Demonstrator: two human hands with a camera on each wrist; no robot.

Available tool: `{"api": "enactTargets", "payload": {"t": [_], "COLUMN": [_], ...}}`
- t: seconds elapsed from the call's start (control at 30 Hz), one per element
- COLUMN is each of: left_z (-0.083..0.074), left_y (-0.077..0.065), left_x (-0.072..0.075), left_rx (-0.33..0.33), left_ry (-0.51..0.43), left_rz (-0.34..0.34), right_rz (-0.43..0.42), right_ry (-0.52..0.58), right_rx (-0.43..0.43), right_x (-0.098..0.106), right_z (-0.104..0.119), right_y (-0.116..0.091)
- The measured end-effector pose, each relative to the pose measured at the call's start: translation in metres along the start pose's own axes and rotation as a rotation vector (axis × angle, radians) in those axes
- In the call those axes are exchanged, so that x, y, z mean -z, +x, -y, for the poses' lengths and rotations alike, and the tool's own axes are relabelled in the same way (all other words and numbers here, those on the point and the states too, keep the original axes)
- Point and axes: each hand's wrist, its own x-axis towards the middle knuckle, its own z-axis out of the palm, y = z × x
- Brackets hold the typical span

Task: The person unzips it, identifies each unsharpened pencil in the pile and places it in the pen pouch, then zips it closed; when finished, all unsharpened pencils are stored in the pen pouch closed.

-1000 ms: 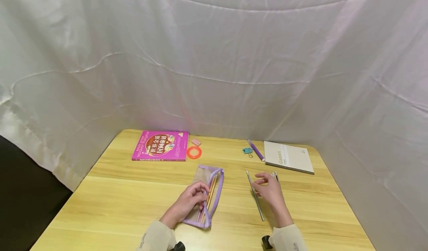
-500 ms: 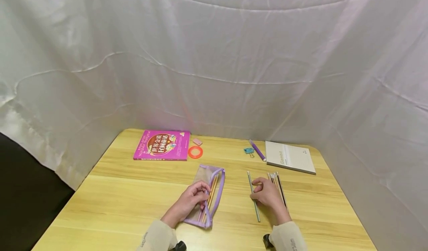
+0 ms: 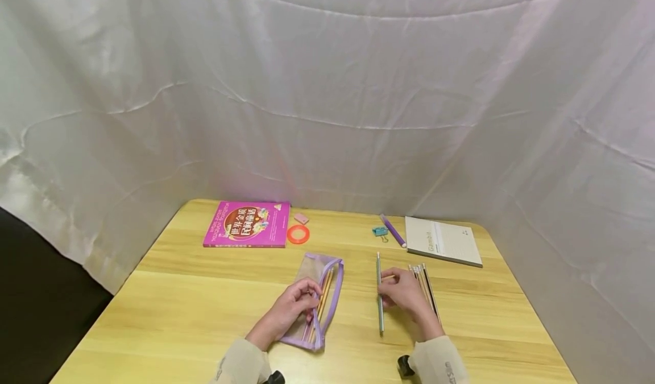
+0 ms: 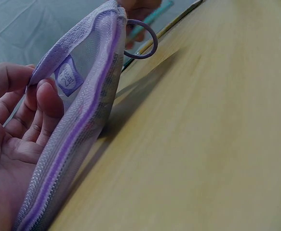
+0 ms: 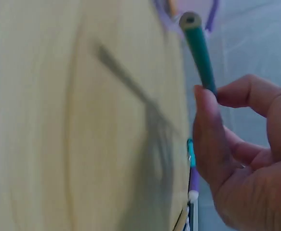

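Note:
My left hand (image 3: 290, 305) grips the purple-trimmed edge of a mesh pencil case (image 3: 308, 265), whose mouth gapes to the right. Several yellow pencils (image 3: 326, 288) lie inside it. Seen from the left wrist, thumb and fingers pinch the fabric band beside a purple label (image 4: 69, 77). To the right, my right hand (image 3: 406, 294) pinches a green pencil (image 3: 381, 317) around its middle. The right wrist view has the pencil's flat unsharpened end (image 5: 190, 20) raised off the table, its shadow falling below. Several more pencils (image 3: 430, 290) lie beside the right hand, partly hidden by it.
Along the back of the wooden table (image 3: 169, 310) lie a pink book (image 3: 247, 224), an eraser (image 3: 301, 218), an orange tape ring (image 3: 290, 235), a teal binder clip (image 3: 380, 231), a purple marker (image 3: 393, 231) and a notebook (image 3: 444, 242). Grey curtains (image 3: 327, 88) surround it.
My right hand has come down on the green pencil, pinched it and lifted it, turning it more upright in the head view. The left hand and pencil case have stayed put.

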Motion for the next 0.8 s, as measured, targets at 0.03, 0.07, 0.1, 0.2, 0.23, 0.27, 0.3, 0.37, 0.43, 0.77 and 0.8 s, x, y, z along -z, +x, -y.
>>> {"api": "enactTargets", "payload": {"t": [0.03,0.07,0.1,0.2,0.23,0.27,0.3,0.37,0.43,0.77,0.8], "left_z": [0.000,0.001,0.001,0.001,0.002,0.002,0.002,0.003,0.003,-0.001,-0.002], "left_y": [0.000,0.000,-0.001,0.000,0.000,0.000,0.001,0.001,0.001,-0.001,-0.001], "left_x": [0.000,0.000,0.000,0.000,0.000,0.000,0.001,0.001,0.001,0.000,0.000], "left_rx": [0.002,0.003,0.003,0.001,0.000,-0.003,-0.006,-0.011,-0.017,-0.009,-0.007], "left_ry": [0.002,0.002,0.002,0.002,0.001,0.000,0.001,0.000,-0.001,0.011,0.011], "left_rz": [-0.001,-0.001,-0.002,-0.001,0.000,0.000,0.002,0.004,0.007,-0.007,-0.007], "right_rz": [0.013,0.027,0.037,0.055,0.055,0.048,0.039,0.013,-0.012,-0.005,0.000], "right_ry": [0.063,0.124,0.182,0.318,0.340,0.366,0.385,0.418,0.441,0.467,0.471], "right_rx": [0.008,0.018,0.027,0.045,0.049,0.050,0.052,0.051,0.057,0.061,0.060], "right_x": [-0.001,-0.001,-0.002,-0.004,-0.005,-0.006,-0.007,-0.009,-0.011,-0.047,-0.052], "right_z": [0.003,0.006,0.009,0.017,0.019,0.022,0.024,0.025,0.024,0.011,0.012], "right_y": [0.000,-0.001,-0.002,-0.006,-0.008,-0.009,-0.009,-0.011,-0.010,-0.011,-0.012]}}
